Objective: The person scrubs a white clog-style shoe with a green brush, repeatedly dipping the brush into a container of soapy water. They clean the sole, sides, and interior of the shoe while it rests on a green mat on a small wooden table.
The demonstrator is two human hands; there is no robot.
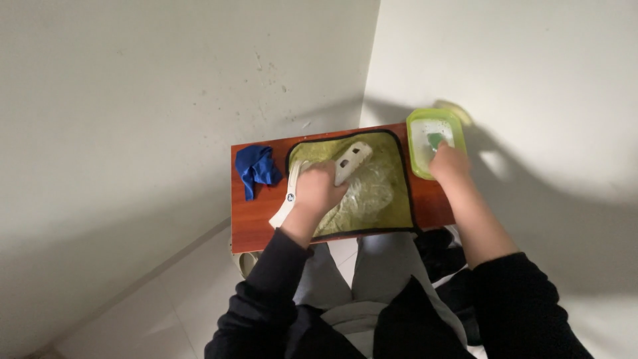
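Mid-clean: left hand clamped over white shoe on green mat atop table, right hand pinching green sponge in tub; next, probably, carrying sponge across to shoe without dripping.

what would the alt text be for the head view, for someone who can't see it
Seen from above, a person's left hand presses a white shoe onto a yellow-green cloth on a small reddish wooden table. Their right hand reaches into a green-rimmed tub holding something green, and a crumpled blue rag lies at the table's left end.
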